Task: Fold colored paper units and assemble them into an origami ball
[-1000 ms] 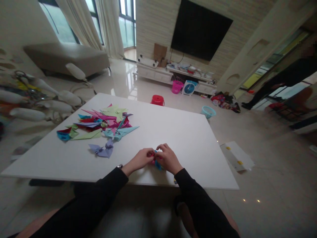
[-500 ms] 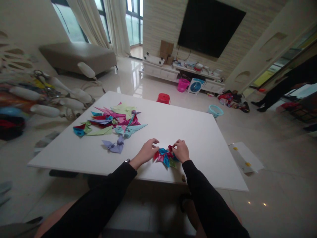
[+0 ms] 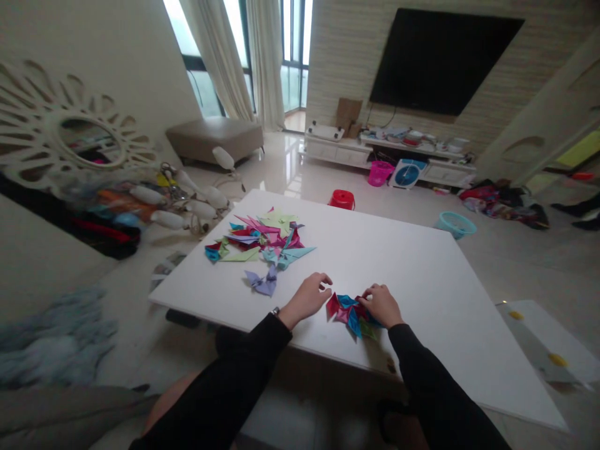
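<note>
A multicoloured folded-paper piece in blue, red, pink and green lay on the white table, close to the table's near edge. The right hand was bent over the piece's far right part, its fingertips drawn in at a dark red fold; whether they were clamped on it could not be told. The left hand hung just beside the piece's left side, over the table, thumb and fingers apart and curved around nothing. Toward the table's far left corner lay a loose heap of folded papers in pink, green, red and pale blue, and a lilac folded paper sat just on the near side of that heap. Just beyond the table's far edge stood a red bucket, and by its far right corner a turquoise basket. On the floor right of the table lay a white panel with yellow spots.
</note>
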`<state>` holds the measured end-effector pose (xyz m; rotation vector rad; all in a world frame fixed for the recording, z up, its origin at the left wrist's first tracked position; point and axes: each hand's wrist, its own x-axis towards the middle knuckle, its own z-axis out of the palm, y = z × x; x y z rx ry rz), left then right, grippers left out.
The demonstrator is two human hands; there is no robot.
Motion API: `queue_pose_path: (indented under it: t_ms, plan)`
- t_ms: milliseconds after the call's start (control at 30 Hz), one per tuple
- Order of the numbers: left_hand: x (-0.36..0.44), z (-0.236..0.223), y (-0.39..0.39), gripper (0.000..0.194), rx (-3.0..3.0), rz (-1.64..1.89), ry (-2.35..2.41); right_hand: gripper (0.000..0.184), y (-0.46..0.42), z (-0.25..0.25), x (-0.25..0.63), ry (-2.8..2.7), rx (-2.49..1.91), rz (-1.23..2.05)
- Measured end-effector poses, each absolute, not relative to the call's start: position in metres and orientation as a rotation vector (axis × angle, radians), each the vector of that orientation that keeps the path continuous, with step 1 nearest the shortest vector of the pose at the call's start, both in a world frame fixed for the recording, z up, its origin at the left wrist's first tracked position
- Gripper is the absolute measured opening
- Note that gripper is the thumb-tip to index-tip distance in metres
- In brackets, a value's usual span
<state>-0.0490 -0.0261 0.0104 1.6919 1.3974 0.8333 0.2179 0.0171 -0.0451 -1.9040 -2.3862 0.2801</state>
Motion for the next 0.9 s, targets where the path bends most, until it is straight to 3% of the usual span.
queue_pose_path:
  t_ms: [233, 467, 700, 900]
  plan:
    - [-0.079, 0.013, -0.009, 0.019, 1.657, 0.908, 1.520, 0.020, 0.016, -0.036, 0.222, -2.342, -1.879, 0.269]
    - [-0.203, 0.018, 0.020, 0.022, 1.286, 0.949, 2.085, 0.017, 0.012, -0.023, 0.224, -2.306, -1.779, 0.281]
    - [-0.313, 0.005, -0.004, 0.009, 1.138, 0.764, 2.550, 0.016, 0.012, -0.026, 0.235, -2.280, -1.754, 0.277]
    - [-0.332, -0.029, 0.017, 0.019, 1.331, 0.594, 2.556, 0.018, 0.014, -0.018, 0.249, -2.234, -1.792, 0.240]
